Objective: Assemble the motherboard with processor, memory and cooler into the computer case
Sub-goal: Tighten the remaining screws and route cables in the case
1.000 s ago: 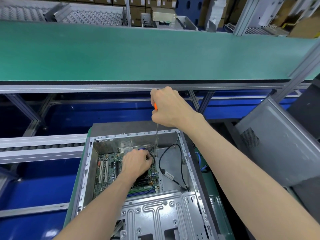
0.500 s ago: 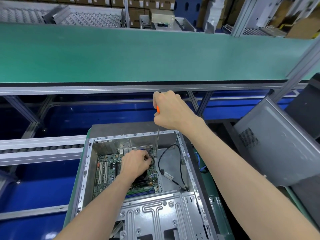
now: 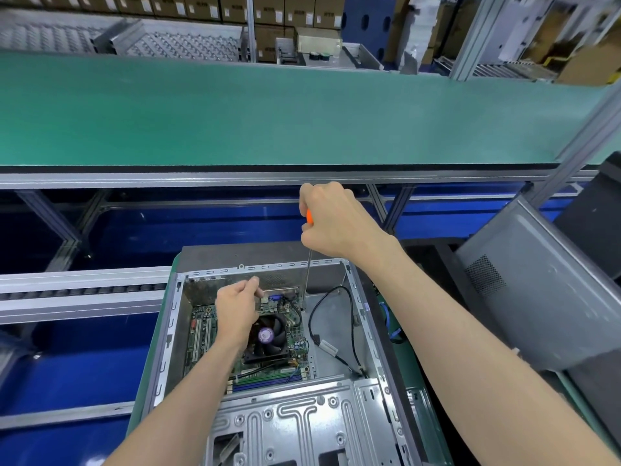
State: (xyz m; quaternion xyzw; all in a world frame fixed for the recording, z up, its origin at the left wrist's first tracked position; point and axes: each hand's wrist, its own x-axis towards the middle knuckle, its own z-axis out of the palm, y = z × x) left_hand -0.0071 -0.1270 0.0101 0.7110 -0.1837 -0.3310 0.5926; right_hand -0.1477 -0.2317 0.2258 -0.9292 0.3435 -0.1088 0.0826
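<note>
Head | left hand [image 3: 235,307] lifted off cooler [image 3: 268,336], fingers curled | right hand [image 3: 332,223] grips screwdriver [image 3: 306,280]

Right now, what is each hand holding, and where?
Right hand grips the orange-handled screwdriver by its handle. Left hand is loosely curled; a hold cannot be told.

Motherboard [image 3: 201,334] in case [image 3: 168,338]; cooler [image 3: 270,336] on motherboard.
</note>
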